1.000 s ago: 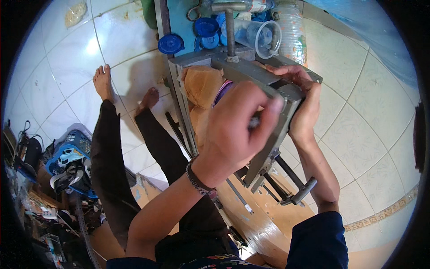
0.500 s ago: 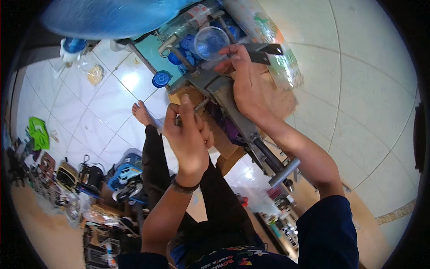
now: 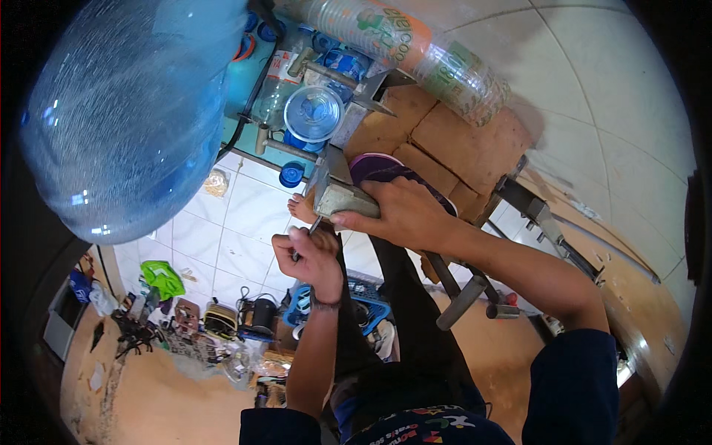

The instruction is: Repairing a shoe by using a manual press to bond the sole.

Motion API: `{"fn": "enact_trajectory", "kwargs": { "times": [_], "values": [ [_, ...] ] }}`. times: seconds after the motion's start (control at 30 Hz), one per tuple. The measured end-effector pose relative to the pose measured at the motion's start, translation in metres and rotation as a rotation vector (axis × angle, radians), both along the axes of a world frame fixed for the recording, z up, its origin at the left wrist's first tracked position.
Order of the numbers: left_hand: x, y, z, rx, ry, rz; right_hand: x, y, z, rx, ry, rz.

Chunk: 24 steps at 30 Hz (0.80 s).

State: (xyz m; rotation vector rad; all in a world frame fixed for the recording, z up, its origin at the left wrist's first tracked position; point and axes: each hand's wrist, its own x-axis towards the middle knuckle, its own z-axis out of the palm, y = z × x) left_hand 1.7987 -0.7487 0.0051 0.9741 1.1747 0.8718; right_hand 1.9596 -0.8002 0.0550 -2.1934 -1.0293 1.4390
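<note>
My left hand [image 3: 315, 259] is closed around a thin tool with a dark grip, perhaps a screwdriver. Its slim metal shaft [image 3: 316, 225] points up to the lower edge of a grey metal block [image 3: 347, 202]. My right hand [image 3: 411, 216] grips the right end of that block, thumb along its lower side and fingers over the top. The block looks like part of a metal frame with T-shaped bars; one grey bar end [image 3: 461, 302] shows below my right wrist. Behind the right hand lies a dark purple oval piece [image 3: 382, 167], partly hidden.
A large blue water jug [image 3: 133, 126] fills the upper left. Clear bottles [image 3: 415, 44], a round plastic cup [image 3: 314, 113] and blue caps [image 3: 291, 174] lie beyond my hands, beside brown cardboard [image 3: 445, 133]. Another metal frame [image 3: 530, 204] stands at right. Clutter and a blue basket [image 3: 356, 300] sit lower left.
My view has turned, and the jug takes up more of it. My right hand has come down from the far dark metal prongs onto the grey block. The left hand still holds the tool.
</note>
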Motion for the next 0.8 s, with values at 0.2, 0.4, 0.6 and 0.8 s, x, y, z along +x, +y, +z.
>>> {"fn": "enact_trajectory", "kwargs": {
  "times": [0.2,0.4,0.6,0.8],
  "values": [
    [0.006,0.041,0.055,-1.067,-0.074,0.149,0.004,-0.004,-0.005,0.018,0.036,-0.043],
    [-0.002,-0.003,-0.006,0.191,0.201,0.071,0.0,0.005,-0.005,0.044,0.079,-0.039],
    [-0.008,0.034,0.053,-1.011,-0.089,0.128,0.002,-0.007,-0.01,0.045,0.045,-0.042],
    [0.011,-0.005,0.01,0.108,0.328,0.105,0.0,-0.001,-0.01,0.099,0.074,-0.061]
  ]
}}
